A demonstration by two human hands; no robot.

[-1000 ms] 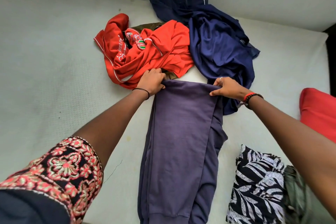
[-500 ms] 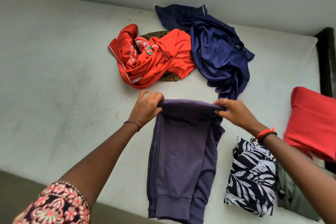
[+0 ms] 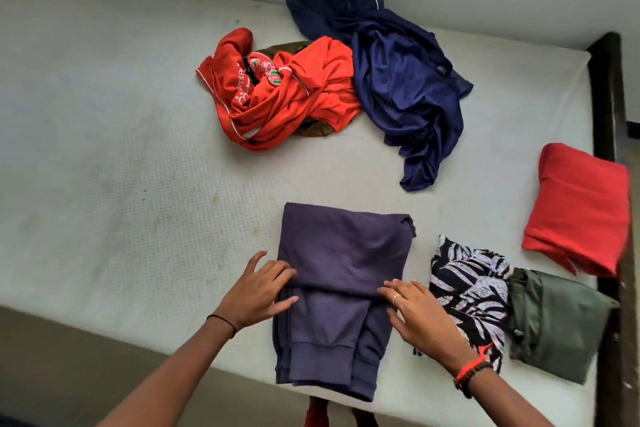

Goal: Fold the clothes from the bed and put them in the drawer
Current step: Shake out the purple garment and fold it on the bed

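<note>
Works at a bare white mattress, with purple sweatpants lying near its front edge, folded over once, top half over the legs, ribbed cuffs showing at the near end. Rests the left hand, fingers straight and spread, on the left end of the sweatpants' fold line, thumb down on the lower layer; grips nothing. Rests the right hand flat on the right end of the same fold, fingers extended, a ring on one of them; likewise holds nothing. Wears a thin black band on the left wrist, red and dark beaded bracelets on the right.

Beyond the sweatpants, toward the wall: a crumpled orange-red jersey with white lettering and badges, lying over an olive-brown garment showing only at its edges. Beyond and to the right of the sweatpants, touching the jersey: a heap of unfolded navy garments. Just right of the sweatpants: a folded black-and-white leaf-print garment, partly hidden by the right wrist; farther right again and touching it, a folded olive-green garment. Well right of the sweatpants and a little beyond: a folded red garment, beside the dark bed frame.
</note>
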